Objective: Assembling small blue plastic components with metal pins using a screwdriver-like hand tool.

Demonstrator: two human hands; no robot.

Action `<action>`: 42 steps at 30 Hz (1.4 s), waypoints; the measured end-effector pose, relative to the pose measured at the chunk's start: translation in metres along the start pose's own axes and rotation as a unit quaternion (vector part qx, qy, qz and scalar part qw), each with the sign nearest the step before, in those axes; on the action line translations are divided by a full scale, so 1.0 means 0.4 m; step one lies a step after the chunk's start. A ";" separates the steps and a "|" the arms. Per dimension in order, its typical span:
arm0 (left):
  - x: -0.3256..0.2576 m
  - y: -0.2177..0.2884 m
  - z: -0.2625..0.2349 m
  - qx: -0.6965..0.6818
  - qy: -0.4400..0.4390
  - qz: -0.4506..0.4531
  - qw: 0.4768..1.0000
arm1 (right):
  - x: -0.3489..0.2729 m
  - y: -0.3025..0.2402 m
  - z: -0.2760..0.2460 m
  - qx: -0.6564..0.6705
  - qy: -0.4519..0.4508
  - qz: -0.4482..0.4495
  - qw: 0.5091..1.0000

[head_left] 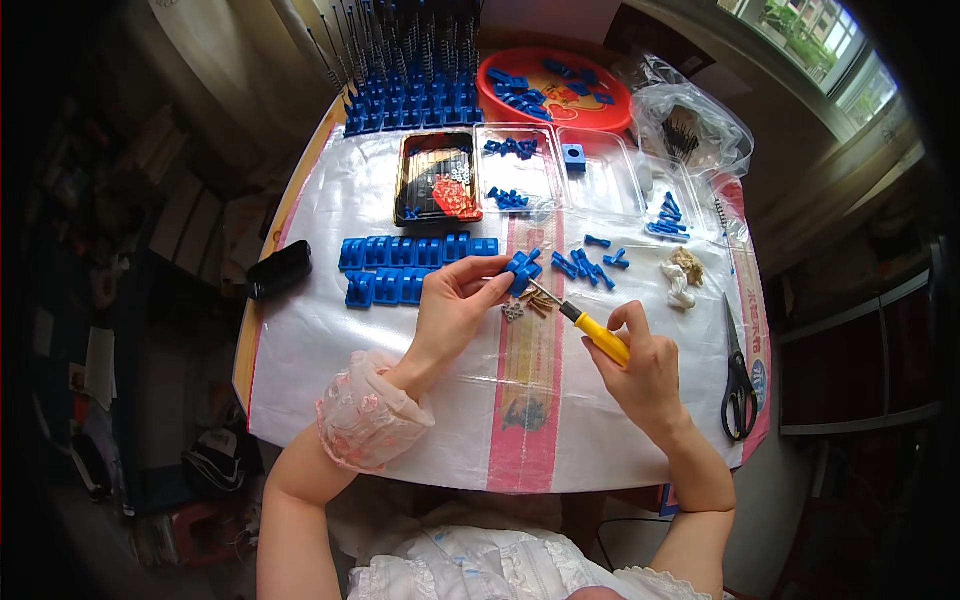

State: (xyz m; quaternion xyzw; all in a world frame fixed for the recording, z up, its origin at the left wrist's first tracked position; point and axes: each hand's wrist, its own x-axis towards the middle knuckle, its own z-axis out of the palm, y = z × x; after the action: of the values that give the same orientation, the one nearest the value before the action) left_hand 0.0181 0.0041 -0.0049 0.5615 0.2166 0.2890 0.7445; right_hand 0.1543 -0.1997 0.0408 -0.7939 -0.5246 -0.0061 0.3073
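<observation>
Your right hand (645, 370), nearest the camera at about five o'clock, had its fingers closed around the yellow handle of a screwdriver (590, 328), with the metal shaft angled up toward eleven o'clock. That tip met the underside of a small blue plastic block (522, 270), which your left hand (455, 305) pinched between thumb and fingertips just above the centre of the surface (330, 340); a frilled translucent cuff (368, 412) sat on that wrist. Directly below the block lay a little heap of screws (528, 306).

Moving outward, at nine o'clock from the block two rows of blue blocks (410, 265) stood side by side, which looked like finished pieces. At three o'clock loose blue clips (588, 262) lay scattered, with more (666, 218) further out and a pair of scissors (738, 370) at four o'clock. At twelve o'clock sat clear trays (520, 170) of blue parts, a black tray (436, 176), a red round tray (555, 90) and a rack of blocks fitted with springs (410, 70). A black case (280, 270) rested at the nine o'clock edge.

Judging by the many loose parts, the work seemed well under way but far from complete.
</observation>
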 end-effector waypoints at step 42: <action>-0.005 0.001 0.014 -0.007 0.026 -0.002 1.000 | 0.042 0.036 0.026 0.159 -0.016 0.071 0.985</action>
State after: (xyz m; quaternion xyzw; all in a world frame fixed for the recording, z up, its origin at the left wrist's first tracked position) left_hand 0.0200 -0.0011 -0.0031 0.5485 0.2350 0.3037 0.7428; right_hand 0.1704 -0.1843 0.0309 -0.7704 -0.4658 0.1116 0.4208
